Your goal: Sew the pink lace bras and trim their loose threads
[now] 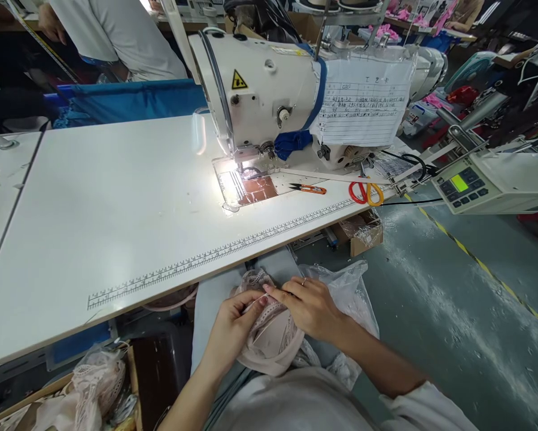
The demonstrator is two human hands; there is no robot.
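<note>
A pale pink lace garment [273, 344] with a smooth moulded cup lies across the lap, below the table's front edge. My left hand [235, 326] pinches a narrow edge or strap of it between thumb and fingers. Close beside it, my right hand [309, 305] is closed on the same narrow part, its fingertips almost meeting those of the left. The exact bit between the fingertips is too small to make out. A clear plastic bag [352, 296] lies beyond the right hand, partly behind the forearm.
The white table [129, 197] carries a sewing machine [260, 90] with its lamp lit. Orange snips [311, 188] and red-and-yellow-handled scissors [366, 193] lie near its edge. A control panel [464, 182] juts out at right. A box of lace pieces [134, 383] stands lower left; another person's sleeve [120, 36] shows behind.
</note>
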